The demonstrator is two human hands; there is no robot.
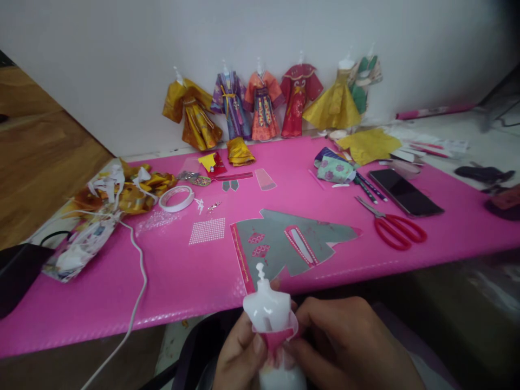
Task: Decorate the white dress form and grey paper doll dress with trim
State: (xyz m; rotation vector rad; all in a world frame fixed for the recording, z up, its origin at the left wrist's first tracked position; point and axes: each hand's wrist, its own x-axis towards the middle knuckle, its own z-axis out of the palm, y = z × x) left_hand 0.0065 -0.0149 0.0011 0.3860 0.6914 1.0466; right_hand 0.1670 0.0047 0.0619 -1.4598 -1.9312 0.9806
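Note:
At the bottom centre, a white doll torso (pixel 267 306) stands upright, a pink wrap (pixel 277 340) around its chest. My left hand (pixel 240 352) is closed round the torso from the left, its thumb on the front by the wrap. From the right, my right hand (pixel 349 341) pinches the edge of the wrap at the torso's side; its fingertips are partly hidden. Just beyond the torso lies a grey-green cut paper piece (pixel 280 235) with pink trim. Red-handled scissors (pixel 396 225) rest to the right of it.
Several dressed doll forms (pixel 263 103) lean against the wall. The pink table (pixel 170 281) also bears a phone (pixel 406 192), a tape roll (pixel 176 199), a pearl sheet (pixel 207 231), pens (pixel 369 187) and gold scraps (pixel 142 189). A white cable (pixel 142 265) hangs over the near edge.

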